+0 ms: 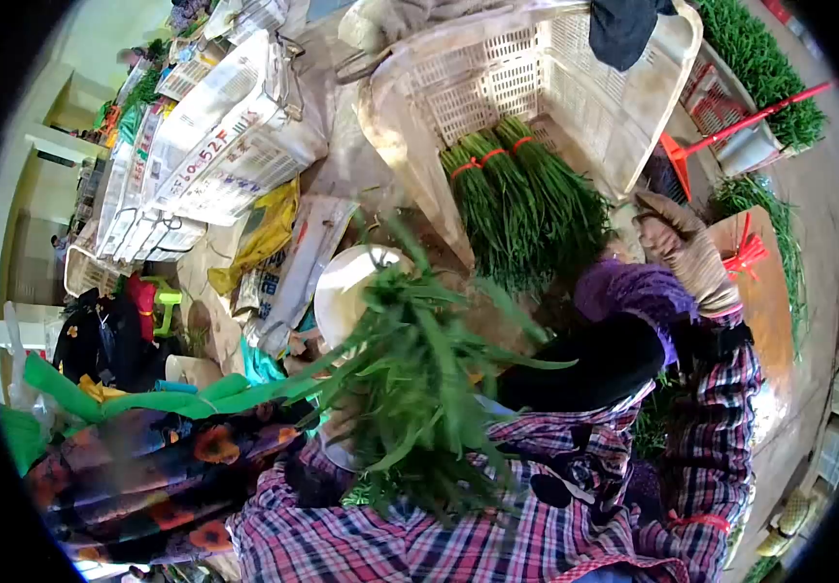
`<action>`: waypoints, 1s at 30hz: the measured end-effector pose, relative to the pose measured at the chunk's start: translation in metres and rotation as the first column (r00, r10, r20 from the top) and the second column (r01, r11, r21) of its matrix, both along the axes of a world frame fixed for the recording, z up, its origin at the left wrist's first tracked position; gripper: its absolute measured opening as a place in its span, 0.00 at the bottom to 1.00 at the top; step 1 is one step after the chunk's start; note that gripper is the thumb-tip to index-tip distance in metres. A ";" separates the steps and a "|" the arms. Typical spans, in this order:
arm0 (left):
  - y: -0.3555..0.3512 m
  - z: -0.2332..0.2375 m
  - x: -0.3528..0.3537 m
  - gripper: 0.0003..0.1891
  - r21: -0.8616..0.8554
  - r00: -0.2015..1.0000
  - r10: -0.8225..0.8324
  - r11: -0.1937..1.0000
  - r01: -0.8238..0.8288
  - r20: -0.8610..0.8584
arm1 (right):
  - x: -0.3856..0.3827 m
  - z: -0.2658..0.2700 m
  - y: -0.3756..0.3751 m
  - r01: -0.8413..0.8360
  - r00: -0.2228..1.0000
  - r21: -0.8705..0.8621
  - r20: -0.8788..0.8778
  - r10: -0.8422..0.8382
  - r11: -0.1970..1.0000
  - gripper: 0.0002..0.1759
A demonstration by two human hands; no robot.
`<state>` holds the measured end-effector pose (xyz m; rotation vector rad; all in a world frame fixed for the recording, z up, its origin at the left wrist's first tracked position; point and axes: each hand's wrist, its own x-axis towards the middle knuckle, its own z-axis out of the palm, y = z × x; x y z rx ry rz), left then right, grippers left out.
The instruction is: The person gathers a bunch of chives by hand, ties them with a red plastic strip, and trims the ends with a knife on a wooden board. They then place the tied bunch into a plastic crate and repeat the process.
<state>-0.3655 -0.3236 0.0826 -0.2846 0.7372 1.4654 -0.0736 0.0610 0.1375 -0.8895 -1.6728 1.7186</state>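
Note:
A large bunch of long-leaved greens [419, 379], partly blurred, hangs in front of my plaid shirt. My left hand [340, 420] is at the bunch's left side, closed around it, with most of its fingers hidden by leaves. My right hand [667, 238], in a beige work glove, is off to the right beside the big plastic basket [623, 117]. Its fingers are curled; whatever they may hold is hidden. Inside the basket lie tied bundles of greens [536, 214] with red bands. A purple ruffled piece [638, 296] lies just below the right glove.
White crates [235, 146] are stacked at upper left, beside yellow and white sacks [278, 257]. A round white object [351, 287] sits behind the bunch. Red ties [747, 255] lie on a brown board [769, 301] at right. A red-handled broom [677, 165] leans near more greens [764, 73].

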 end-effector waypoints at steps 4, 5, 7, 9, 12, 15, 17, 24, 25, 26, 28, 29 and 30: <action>-0.005 -0.026 -0.082 0.21 -0.462 0.706 -0.493 0.848 0.259 -0.509 | 0.035 -0.015 0.009 0.125 0.992 -0.228 0.062 -0.114 0.966 0.25; 0.001 -0.040 -0.097 0.21 -0.557 0.605 -0.600 0.778 0.290 -0.523 | 0.046 -0.019 0.009 0.134 0.983 -0.146 0.147 -0.112 0.980 0.25; 0.015 -0.069 -0.121 0.21 -0.708 0.414 -0.766 0.629 0.321 -0.493 | 0.075 -0.027 0.011 0.084 0.988 -0.064 0.137 -0.074 0.994 0.25; 0.028 -0.095 -0.136 0.20 -0.792 0.279 -0.858 0.508 0.339 -0.430 | 0.098 -0.035 0.013 0.151 0.959 -0.038 0.248 -0.137 0.988 0.27; 0.048 -0.125 -0.148 0.20 -0.854 0.138 -0.929 0.371 0.366 -0.344 | 0.120 -0.032 0.010 0.221 0.935 -0.052 0.295 -0.196 0.974 0.26; 0.056 -0.142 -0.157 0.20 -0.876 0.063 -0.955 0.293 0.383 -0.291 | 0.127 -0.032 0.004 0.300 0.874 -0.023 0.407 -0.265 0.954 0.30; 0.058 -0.147 -0.160 0.20 -0.885 0.033 -0.962 0.263 0.385 -0.271 | 0.126 -0.038 0.001 0.319 0.887 -0.013 0.356 -0.294 0.948 0.28; 0.058 -0.152 -0.169 0.19 -0.888 -0.002 -0.969 0.224 0.402 -0.245 | 0.132 -0.032 0.007 0.290 0.871 -0.043 0.425 -0.246 0.956 0.23; 0.057 -0.151 -0.169 0.19 -0.890 -0.011 -0.970 0.220 0.399 -0.244 | 0.135 -0.035 0.006 0.292 0.869 -0.048 0.431 -0.244 0.955 0.23; 0.056 -0.150 -0.169 0.19 -0.893 -0.012 -0.970 0.217 0.395 -0.241 | 0.132 -0.033 0.003 0.318 0.867 -0.053 0.422 -0.267 0.947 0.23; 0.057 -0.146 -0.169 0.19 -0.896 -0.017 -0.968 0.223 0.383 -0.249 | 0.125 -0.034 -0.001 0.331 0.884 -0.075 0.373 -0.281 0.941 0.23; 0.059 -0.144 -0.168 0.19 -0.900 -0.024 -0.969 0.221 0.375 -0.248 | 0.121 -0.033 -0.002 0.329 0.885 -0.063 0.368 -0.284 0.942 0.23; 0.058 -0.144 -0.167 0.19 -0.903 -0.031 -0.967 0.224 0.366 -0.252 | 0.123 -0.034 -0.001 0.327 0.882 -0.077 0.383 -0.275 0.942 0.23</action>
